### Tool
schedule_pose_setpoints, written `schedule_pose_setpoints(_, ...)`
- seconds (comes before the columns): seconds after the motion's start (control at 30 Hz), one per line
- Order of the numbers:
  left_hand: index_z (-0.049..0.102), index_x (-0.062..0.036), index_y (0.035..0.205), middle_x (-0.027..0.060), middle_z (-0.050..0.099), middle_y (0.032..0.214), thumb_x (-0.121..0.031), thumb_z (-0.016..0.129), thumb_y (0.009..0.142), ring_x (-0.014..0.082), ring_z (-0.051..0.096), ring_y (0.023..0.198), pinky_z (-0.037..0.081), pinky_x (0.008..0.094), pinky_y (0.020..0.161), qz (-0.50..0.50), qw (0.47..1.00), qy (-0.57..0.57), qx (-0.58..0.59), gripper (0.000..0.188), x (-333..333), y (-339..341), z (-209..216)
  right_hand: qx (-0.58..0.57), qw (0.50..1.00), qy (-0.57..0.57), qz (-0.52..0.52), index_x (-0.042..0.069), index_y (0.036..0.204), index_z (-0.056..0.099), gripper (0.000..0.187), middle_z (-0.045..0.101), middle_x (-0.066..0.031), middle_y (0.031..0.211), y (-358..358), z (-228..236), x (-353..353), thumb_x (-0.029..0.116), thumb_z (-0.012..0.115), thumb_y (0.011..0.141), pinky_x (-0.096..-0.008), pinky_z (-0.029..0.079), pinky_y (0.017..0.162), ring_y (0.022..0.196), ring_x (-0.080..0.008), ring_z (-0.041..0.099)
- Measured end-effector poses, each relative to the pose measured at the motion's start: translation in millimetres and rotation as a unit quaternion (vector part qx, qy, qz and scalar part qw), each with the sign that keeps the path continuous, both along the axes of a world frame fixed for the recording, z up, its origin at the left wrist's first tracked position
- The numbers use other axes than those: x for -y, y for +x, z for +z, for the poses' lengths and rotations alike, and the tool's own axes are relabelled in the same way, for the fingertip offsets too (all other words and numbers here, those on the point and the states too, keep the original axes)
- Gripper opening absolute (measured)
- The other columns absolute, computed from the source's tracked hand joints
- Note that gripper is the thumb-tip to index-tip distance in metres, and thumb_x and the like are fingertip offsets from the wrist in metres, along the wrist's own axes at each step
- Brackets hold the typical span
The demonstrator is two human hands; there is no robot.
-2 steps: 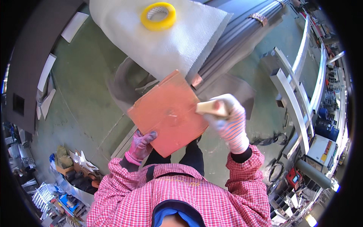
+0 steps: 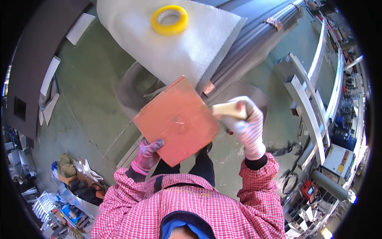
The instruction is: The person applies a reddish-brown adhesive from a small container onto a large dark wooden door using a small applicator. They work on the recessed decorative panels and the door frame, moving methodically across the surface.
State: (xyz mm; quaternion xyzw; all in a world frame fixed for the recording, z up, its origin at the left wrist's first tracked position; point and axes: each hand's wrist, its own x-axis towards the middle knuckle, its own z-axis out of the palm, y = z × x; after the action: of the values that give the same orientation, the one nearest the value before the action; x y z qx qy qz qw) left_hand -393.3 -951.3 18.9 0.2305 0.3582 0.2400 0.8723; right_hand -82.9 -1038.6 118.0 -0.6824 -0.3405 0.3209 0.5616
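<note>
My left hand, in a pink-stained glove, grips the lower left edge of a flat orange-red board, thumb on its face. The board tilts in front of my body, above my feet. In my right hand, gloved in white with coloured stripes, is a short pale wooden-looking tool, blurred by motion. Its left end is close to the board's right corner; whether they touch I cannot tell. A yellow roll of tape lies beyond the board on a white textured wrapped bundle.
Long grey profiles extend to the far right from the wrapped bundle. Metal beams stand at the right, near a white machine box. Cluttered boxes and parts sit at the lower left. A dark panel rises at the left.
My right hand has moved slightly right and up with the pale tool, away from the board's right side. The board and my left hand have hardly moved.
</note>
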Motion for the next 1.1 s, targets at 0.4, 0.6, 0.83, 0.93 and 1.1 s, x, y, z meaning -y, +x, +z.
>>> schedule_pose_setpoints(0.4, 0.05, -0.006, 0.136, 0.0066, 0.06, 0.13, -0.01, 0.072, 0.087, 0.0229, 0.06, 0.119, 0.049, 0.0426, 0.102, 0.189, 0.977, 0.072, -0.061, 0.054, -30.3, -70.2, 39.3, -0.063, 0.943, -0.09, 0.313, 0.0, 0.132, 0.056, 0.072, 0.065, -0.0075, 0.114, 55.6, -24.3, -274.1, 0.046, 0.078, 0.083, -0.0286, 0.05, 0.091, 0.1, -0.0148, 0.063)
schedule_pose_setpoints(0.6, 0.047, -0.0101, 0.142, 0.0071, 0.056, 0.137, -0.014, 0.069, 0.09, 0.0269, 0.056, 0.125, 0.048, 0.0491, 0.104, 0.274, 0.95, 0.111, -0.098, 0.057, -25.5, -126.4, 39.2, 0.152, 0.856, -0.359, 0.339, 0.004, 0.119, 0.068, 0.071, 0.068, -0.0123, 0.109, 53.9, -35.8, -332.0, 0.059, 0.078, 0.076, -0.0286, 0.055, 0.091, 0.099, -0.0234, 0.069)
schedule_pose_setpoints(0.83, 0.049, -0.0122, 0.14, 0.0051, 0.056, 0.135, -0.015, 0.072, 0.086, 0.0252, 0.056, 0.124, 0.047, 0.0483, 0.104, 0.378, 0.908, 0.118, -0.136, 0.058, -26.0, -148.2, 44.5, 0.229, 0.814, -0.271, 0.459, 0.002, 0.098, 0.074, 0.053, 0.071, -0.0097, 0.081, 28.6, -35.9, -306.5, 0.051, 0.078, 0.077, -0.0305, 0.054, 0.069, 0.071, -0.0178, 0.067)
schedule_pose_setpoints(0.93, 0.046, -0.0121, 0.142, 0.0058, 0.054, 0.137, -0.016, 0.07, 0.089, 0.0251, 0.055, 0.125, 0.047, 0.0481, 0.105, 0.403, 0.893, 0.142, -0.137, 0.059, -23.6, -171.6, 49.3, 0.156, 0.796, -0.26, 0.524, 0.0, 0.108, 0.071, 0.042, 0.069, -0.0075, 0.084, -16.5, -23.4, -299.3, 0.031, 0.08, 0.081, -0.0293, 0.052, 0.067, 0.076, -0.0138, 0.065)
schedule_pose_setpoints(1.1, 0.045, -0.013, 0.143, 0.0061, 0.053, 0.138, -0.017, 0.071, 0.089, 0.0259, 0.054, 0.124, 0.048, 0.0468, 0.104, 0.428, 0.878, 0.157, -0.144, 0.061, -17.5, -190.4, 60.8, 0.201, 0.726, -0.312, 0.578, 0.002, 0.108, 0.073, 0.047, 0.07, -0.0044, 0.082, -31.3, -29.6, -313.4, 0.038, 0.082, 0.078, -0.029, 0.052, 0.067, 0.07, -0.0131, 0.064)
